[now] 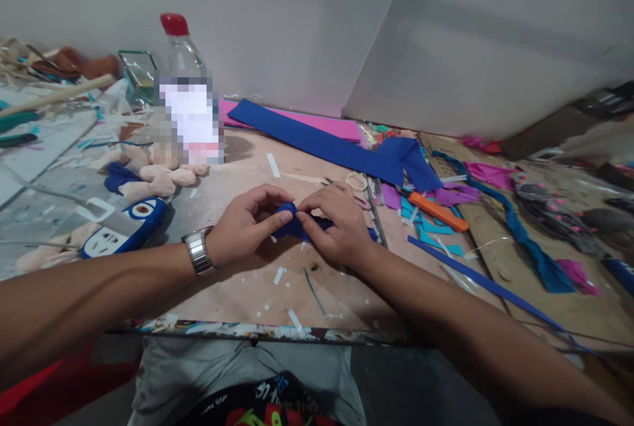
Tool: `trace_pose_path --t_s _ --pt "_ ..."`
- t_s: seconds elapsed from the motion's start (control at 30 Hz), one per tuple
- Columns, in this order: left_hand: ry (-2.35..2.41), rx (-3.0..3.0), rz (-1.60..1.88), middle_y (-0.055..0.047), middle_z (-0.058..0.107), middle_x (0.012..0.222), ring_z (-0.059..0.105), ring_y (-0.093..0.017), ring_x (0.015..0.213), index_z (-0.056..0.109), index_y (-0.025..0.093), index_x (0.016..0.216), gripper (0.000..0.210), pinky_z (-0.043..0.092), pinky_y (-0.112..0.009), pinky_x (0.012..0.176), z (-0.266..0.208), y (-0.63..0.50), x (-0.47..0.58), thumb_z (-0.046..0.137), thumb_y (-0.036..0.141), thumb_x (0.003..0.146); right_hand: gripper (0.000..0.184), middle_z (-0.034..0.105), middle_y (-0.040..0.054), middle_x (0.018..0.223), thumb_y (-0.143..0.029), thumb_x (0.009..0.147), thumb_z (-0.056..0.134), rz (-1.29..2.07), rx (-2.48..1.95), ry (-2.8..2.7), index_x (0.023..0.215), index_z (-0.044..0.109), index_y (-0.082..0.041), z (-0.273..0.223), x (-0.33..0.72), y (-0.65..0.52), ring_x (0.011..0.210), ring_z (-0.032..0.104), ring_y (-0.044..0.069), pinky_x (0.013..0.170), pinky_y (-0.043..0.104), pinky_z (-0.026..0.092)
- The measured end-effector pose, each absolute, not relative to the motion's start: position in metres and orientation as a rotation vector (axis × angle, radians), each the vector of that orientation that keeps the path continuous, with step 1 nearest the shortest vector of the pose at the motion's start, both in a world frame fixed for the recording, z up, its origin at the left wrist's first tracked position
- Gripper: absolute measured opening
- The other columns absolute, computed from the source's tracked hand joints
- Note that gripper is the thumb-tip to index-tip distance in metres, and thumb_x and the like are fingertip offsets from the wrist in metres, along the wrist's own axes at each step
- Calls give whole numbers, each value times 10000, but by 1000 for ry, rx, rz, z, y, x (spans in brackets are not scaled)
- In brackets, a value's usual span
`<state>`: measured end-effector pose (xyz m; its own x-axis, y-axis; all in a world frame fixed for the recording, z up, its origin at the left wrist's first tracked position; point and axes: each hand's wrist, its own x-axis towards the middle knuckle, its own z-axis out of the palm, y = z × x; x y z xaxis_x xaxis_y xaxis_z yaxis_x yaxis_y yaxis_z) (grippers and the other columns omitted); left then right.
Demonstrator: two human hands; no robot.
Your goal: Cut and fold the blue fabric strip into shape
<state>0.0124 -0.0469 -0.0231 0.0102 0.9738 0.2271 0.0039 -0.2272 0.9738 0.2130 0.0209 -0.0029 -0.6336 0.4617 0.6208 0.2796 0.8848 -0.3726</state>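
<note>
Both my hands pinch a small piece of dark blue fabric (286, 213) over the middle of the table. My left hand (247, 224), with a metal watch on the wrist, grips its left part between thumb and fingers. My right hand (337, 221) holds the right part, and its thumb meets the left thumb at the centre. A bit of the blue fabric shows beyond the right fingers. Just behind the right hand lie scissors (362, 203), partly hidden, and a roll of tape (356, 181).
A long blue fabric strip (317, 139) lies at the back over pink fabric. An orange-handled cutter (436, 210) rests among scraps to the right. On the left are a blue-and-white power strip (123, 228), pale fabric pieces (166, 178) and a red-capped bottle (185, 49) behind a blurred phone.
</note>
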Motion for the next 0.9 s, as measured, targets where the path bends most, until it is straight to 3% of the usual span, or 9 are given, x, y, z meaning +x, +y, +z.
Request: trace_pose_path --t_s 0.3,0.53,0.77,0.9 --pt "1083 1409 1325 -68 764 1002 733 -164 902 672 174 1093 270 599 -268 805 -23 -48 12 760 367 926 70 712 9 832 -251 956 590 372 -508 -2323 888 599 -238 0 212 18 813 649 198 921 441 376" --pt "1131 1422 1322 -84 785 1015 741 -181 876 731 176 1077 272 615 -298 802 -23 -48 11 759 400 925 55 708 47 953 -289 954 629 372 -549 -2272 936 626 -238 -3 212 20 925 667 223 925 436 421" --pt "1103 1396 1332 -95 800 1073 756 -199 938 757 180 1086 264 624 -315 844 -23 -45 10 740 398 938 229 719 76 1095 -302 1012 601 443 -487 -2324 1230 658 -260 -5 214 21 1035 666 245 952 455 474" --pt "1025 1361 1351 -68 786 1032 746 -172 928 646 193 1178 296 599 -283 821 -25 -45 11 744 343 942 264 694 76 1099 -260 1044 551 452 -451 -2380 1278 671 -276 -6 214 21 1063 655 240 954 458 487"
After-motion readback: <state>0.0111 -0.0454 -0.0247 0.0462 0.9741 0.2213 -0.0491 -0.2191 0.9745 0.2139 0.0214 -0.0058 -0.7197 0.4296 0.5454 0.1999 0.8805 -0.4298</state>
